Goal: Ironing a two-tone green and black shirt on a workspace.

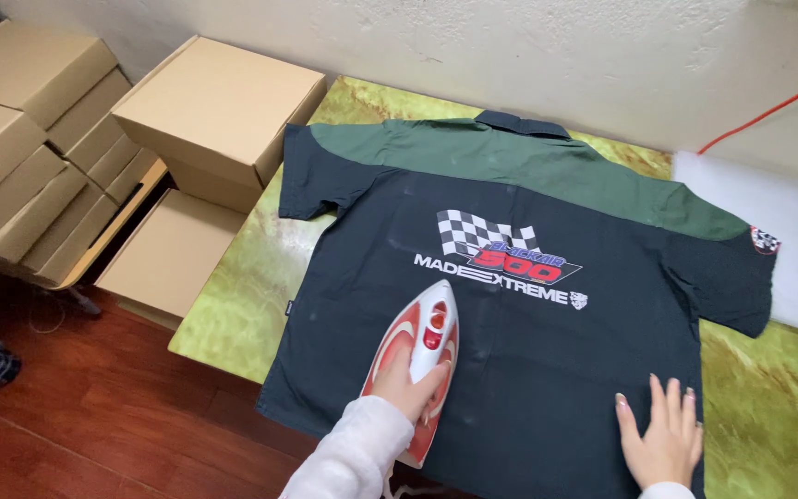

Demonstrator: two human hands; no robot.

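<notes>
A dark short-sleeved shirt with a green yoke and a checkered-flag print lies back-side up, spread flat on a green marbled table. My left hand grips the handle of a red and white iron, which rests on the lower left part of the shirt with its tip pointing toward the print. My right hand lies flat, palm down with fingers apart, on the shirt's lower right part near the hem.
Several cardboard boxes are stacked left of the table against the wall. An orange cable runs along the wall at the upper right above a white pad. Red wooden floor shows at the lower left.
</notes>
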